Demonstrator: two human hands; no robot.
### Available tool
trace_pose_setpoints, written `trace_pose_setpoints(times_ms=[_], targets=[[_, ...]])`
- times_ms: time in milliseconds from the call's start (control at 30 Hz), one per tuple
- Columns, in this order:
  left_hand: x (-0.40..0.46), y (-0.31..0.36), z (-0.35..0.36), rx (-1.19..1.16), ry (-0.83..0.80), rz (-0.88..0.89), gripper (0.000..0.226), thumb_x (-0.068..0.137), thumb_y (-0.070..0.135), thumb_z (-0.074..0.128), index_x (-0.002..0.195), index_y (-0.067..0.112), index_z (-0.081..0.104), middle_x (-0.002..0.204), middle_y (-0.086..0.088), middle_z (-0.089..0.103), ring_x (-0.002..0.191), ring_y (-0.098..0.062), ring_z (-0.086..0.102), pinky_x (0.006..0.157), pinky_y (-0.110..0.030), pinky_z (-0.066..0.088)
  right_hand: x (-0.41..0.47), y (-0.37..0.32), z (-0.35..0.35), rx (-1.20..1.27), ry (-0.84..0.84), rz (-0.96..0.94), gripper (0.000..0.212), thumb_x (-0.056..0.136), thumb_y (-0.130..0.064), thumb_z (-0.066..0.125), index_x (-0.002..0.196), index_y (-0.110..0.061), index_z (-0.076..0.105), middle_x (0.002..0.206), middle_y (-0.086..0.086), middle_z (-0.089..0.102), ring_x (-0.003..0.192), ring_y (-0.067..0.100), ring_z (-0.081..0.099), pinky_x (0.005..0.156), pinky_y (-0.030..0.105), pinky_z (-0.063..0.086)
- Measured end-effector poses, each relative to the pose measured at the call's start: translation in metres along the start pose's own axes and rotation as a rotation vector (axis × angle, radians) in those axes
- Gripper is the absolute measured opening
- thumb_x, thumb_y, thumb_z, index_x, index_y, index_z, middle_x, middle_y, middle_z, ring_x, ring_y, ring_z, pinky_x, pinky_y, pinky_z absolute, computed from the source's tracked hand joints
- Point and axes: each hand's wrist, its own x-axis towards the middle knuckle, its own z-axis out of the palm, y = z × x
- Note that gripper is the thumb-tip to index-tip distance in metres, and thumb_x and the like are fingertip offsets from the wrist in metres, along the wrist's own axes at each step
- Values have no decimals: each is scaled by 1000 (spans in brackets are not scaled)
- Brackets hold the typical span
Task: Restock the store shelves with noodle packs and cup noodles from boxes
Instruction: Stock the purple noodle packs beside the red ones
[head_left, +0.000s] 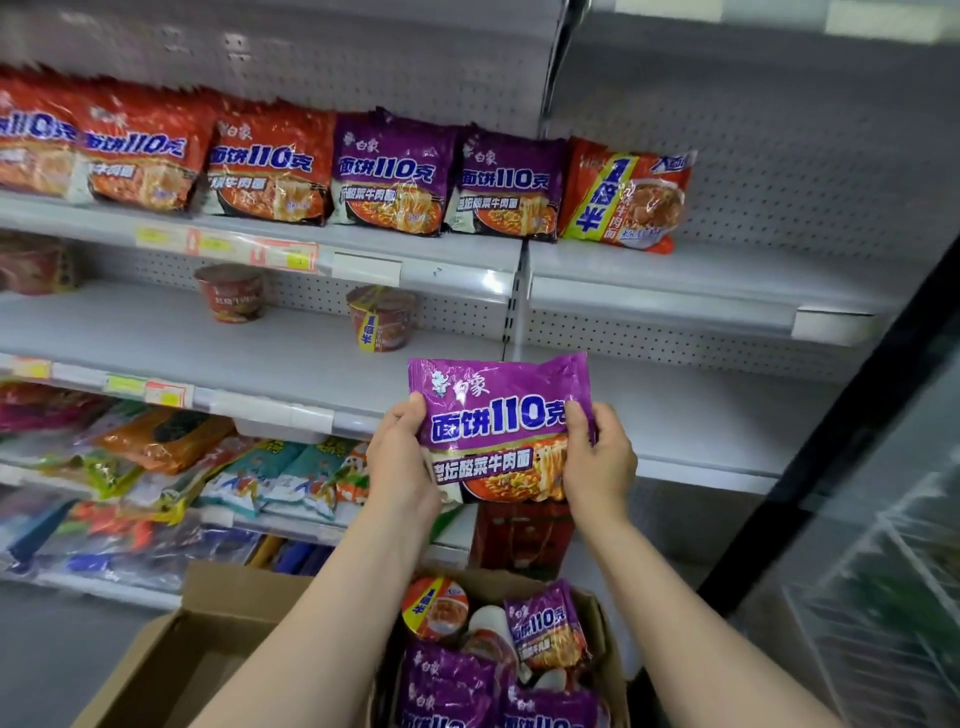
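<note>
1. Hands hold one purple noodle pack (498, 426) up in front of the shelves. The left hand (402, 457) grips its left edge, thumb on the front; the right hand (597, 457) grips its right edge the same way. The hands are apart, with the pack stretched flat between them.
2. Pack in hand: glossy purple plastic, large blue and white lettering, a picture of noodles in a bowl along the bottom. It faces the camera, upright and slightly tilted, and looks soft and crinkly.
3. Directly below the pack sits an open cardboard box (218, 639) holding more purple packs and a few cup noodles.
4. Above the pack, on the upper shelf (363, 249), stands a row of packs: red ones to the left, then two matching purple packs (447, 176), then a red and green pack (626, 195) at the right end.
5. Just above the held pack, the middle shelf carries two red cup noodles (382, 319), well apart.
6. To do this step well, I judge the pack should be lifted to the purple group, kept upright, label forward, and slid in without knocking its neighbours over.
</note>
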Motion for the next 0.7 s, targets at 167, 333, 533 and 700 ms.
trace_pose_setpoints(times_ms=[167, 333, 533, 700], targets=[[-11, 14, 16, 152, -60, 229, 20, 99, 32, 62, 95, 13, 60, 90, -13, 75, 73, -25, 75, 74, -45, 62, 5, -14, -16, -145, 111, -91, 35, 106, -41, 42, 85, -15, 54, 72, -8, 64, 66, -6, 60, 51, 16, 40], [-15, 24, 22, 399, -103, 538, 12, 101, 32, 58, 93, 25, 63, 89, -7, 75, 77, -25, 75, 65, -41, 61, 12, -34, -26, 30, 82, -79, 32, 108, -30, 43, 90, -7, 58, 79, -5, 66, 66, -10, 60, 54, 8, 42], [-24, 27, 29, 621, -30, 808, 16, 102, 33, 52, 96, 19, 57, 84, 4, 70, 72, -5, 71, 49, -16, 50, 19, -39, -36, 182, 37, -30, 32, 106, -38, 46, 91, -16, 63, 82, -1, 74, 73, 7, 70, 63, 28, 52], [-31, 31, 33, 595, -7, 839, 15, 103, 32, 53, 93, 21, 56, 85, 2, 70, 73, -7, 71, 51, -18, 51, 14, -46, -35, 336, -56, 45, 28, 104, -42, 48, 99, -19, 63, 89, -2, 76, 83, 15, 74, 70, 35, 59]])
